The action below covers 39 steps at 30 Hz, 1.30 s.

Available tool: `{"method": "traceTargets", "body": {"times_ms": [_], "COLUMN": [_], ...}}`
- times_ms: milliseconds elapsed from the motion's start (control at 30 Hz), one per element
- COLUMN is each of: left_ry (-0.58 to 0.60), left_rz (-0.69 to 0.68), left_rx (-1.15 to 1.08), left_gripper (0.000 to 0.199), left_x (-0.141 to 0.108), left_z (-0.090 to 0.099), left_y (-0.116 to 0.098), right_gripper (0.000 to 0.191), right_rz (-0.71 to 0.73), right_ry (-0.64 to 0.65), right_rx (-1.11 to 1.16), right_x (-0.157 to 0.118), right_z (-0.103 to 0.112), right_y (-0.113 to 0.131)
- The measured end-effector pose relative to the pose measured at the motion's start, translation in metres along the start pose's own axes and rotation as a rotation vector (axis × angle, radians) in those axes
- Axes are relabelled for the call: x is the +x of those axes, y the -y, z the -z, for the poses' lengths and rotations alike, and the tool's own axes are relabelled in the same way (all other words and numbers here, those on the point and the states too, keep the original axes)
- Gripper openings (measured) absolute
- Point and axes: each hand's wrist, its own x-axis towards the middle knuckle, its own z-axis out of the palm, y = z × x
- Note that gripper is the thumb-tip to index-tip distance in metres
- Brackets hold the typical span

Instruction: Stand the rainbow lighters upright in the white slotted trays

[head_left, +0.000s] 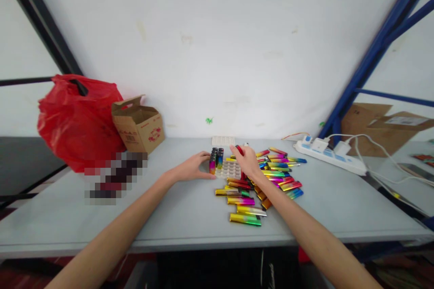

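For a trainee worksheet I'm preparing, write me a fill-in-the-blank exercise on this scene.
1. The lighters standing in the molded tray, beside the left hand, have ____ tops.
2. In the picture, the power strip lies to the ____ of the loose lighters.
3. The plastic bag next to the cardboard box is colored ____.

Missing words: black; right; red.

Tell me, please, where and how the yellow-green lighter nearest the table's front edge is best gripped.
Likely best: pinch the yellow-green lighter across its middle by the long sides, coming from above, at the front of the table. It is slim and lies flat, roughly along the edge, with other lighters behind it.
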Motion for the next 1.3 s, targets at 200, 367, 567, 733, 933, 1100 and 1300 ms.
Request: {"method": "traceTargets", "body": {"times_ms": [200,367,567,733,933,1100,1300], "left_ry": [-0.018,-0.018,-0.011,-0.018,-0.016,-0.017,-0.032], "left_rz": [-0.007,-0.012,-0.015,-0.033,-0.035,-0.04,-0.037], "left_rx": [0.018,-0.005,-0.02,-0.024,-0.028,-0.022,-0.025], "left_gripper": [0.082,0.083,0.083,0.079,0.079,0.078,0.081], "left_x": [0.0,-0.001,0.0,0.0,0.0,0.0,0.001], "left_z": [0.0,0.001,0.001,0.0,0.0,-0.002,-0.002], "left_y": [0.0,-0.001,-0.001,0.0,0.0,0.001,0.003], "right_gripper": [0.043,0.045,0.044,0.05,0.047,0.037,0.045], "right_rz": [0.019,0.104,0.335,0.266,0.237,0.313,0.347], "right_ry": [-0.005,0.061,0.215,0.372,0.408,0.451,0.444], "right_rx": [-0.045,-0.09,-0.265,-0.326,-0.222,-0.476,-0.597], "right_x": [0.002,-0.001,-0.005,-0.008,-0.011,-0.015,-0.008], "right_z": [0.0,0.007,0.017,0.019,0.009,-0.007,-0.004], "right_y": [-0.003,-0.001,0.002,0.006,0.003,0.007,0.013]}}
